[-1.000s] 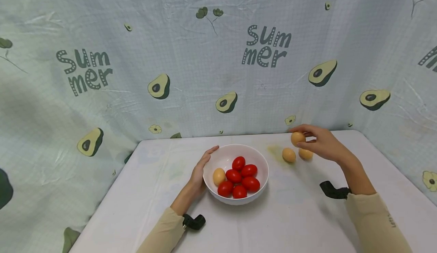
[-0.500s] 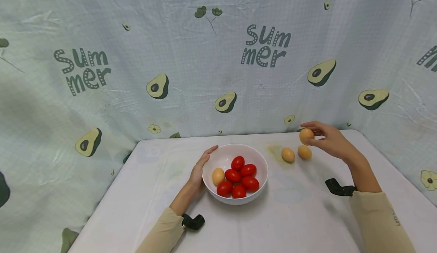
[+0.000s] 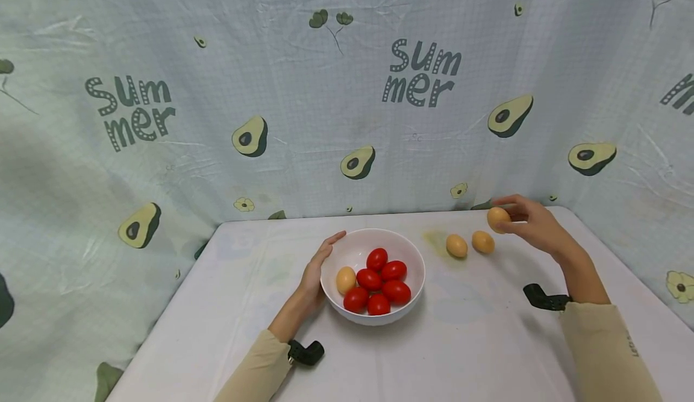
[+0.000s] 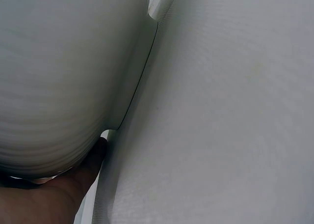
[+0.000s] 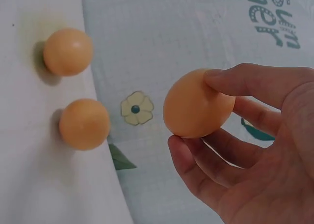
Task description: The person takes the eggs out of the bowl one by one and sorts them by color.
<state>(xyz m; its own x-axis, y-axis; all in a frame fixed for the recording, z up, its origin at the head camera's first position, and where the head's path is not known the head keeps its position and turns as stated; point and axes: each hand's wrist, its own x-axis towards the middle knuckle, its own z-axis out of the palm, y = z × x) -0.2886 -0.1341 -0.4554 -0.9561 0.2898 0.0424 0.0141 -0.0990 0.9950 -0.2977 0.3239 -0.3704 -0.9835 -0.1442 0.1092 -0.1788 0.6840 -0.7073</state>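
In the head view my right hand (image 3: 535,227) holds a light-brown egg (image 3: 497,220) above the table's back right. The right wrist view shows the thumb and fingertips pinching this egg (image 5: 194,106). Two more brown eggs, one left egg (image 3: 456,246) and one right egg (image 3: 483,242), lie side by side on the table. My left hand (image 3: 314,275) rests along the left side of a white bowl (image 3: 374,318), its fingers extended against the wall. Inside the bowl are one pale brown egg (image 3: 346,280) and several glossy red egg-shaped pieces (image 3: 396,292).
A white cloth covers the table (image 3: 455,354), with a yellowish stain beside the loose eggs. Behind it hangs a pale curtain (image 3: 303,88) printed with avocados and the word summer. Each wrist wears a black camera mount, such as the right mount (image 3: 546,299).
My right hand has moved to the right with its egg, away from the two eggs on the table. The left hand stays at the bowl, and the bowl's contents look the same.
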